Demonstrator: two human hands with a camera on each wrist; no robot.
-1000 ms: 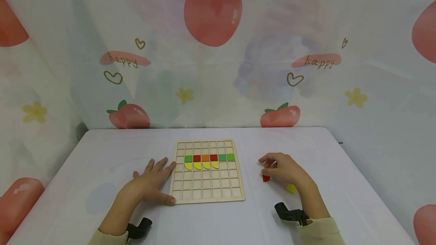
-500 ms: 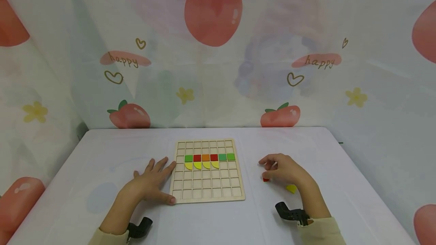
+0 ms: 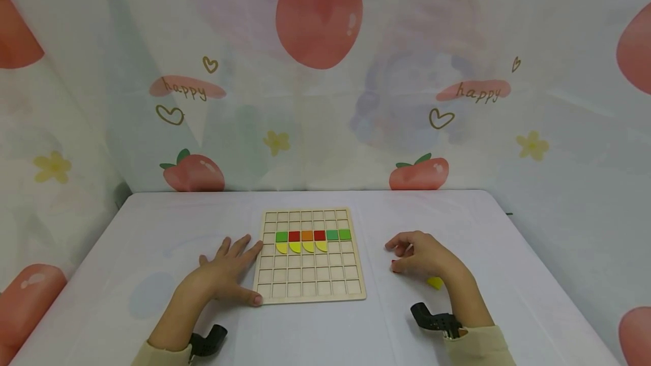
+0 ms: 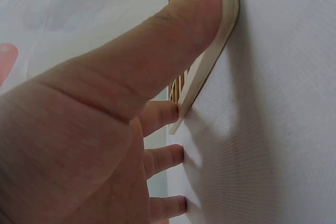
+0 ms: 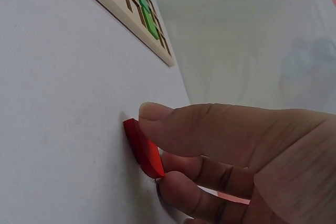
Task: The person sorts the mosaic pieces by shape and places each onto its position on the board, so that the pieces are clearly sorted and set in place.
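Observation:
A wooden grid board (image 3: pixel 308 274) lies mid-table, bearing a row of green, red and orange square tiles above several yellow quarter-circle tiles. My left hand (image 3: pixel 220 275) rests at its left side with spread fingers. In the left wrist view, the thumb (image 4: pixel 173 35) lies over the board's corner and a finger touches its edge. To the right of the board, my right hand (image 3: pixel 424 256) pinches a red curved-edged tile (image 5: pixel 149 153) between thumb and fingers, close to the tabletop. The head view shows only a sliver of that tile.
One yellow tile (image 3: pixel 434 282) lies under my right wrist, partly hidden. Black wrist cameras (image 3: pixel 432 318) sit on both forearms. A white cloth covers the table (image 3: pixel 325 332), and a printed fruit backdrop (image 3: pixel 325 100) stands behind it.
The red tile has become more hidden behind my right thumb, and the right fingers have shifted slightly. My left hand and the board have stayed put.

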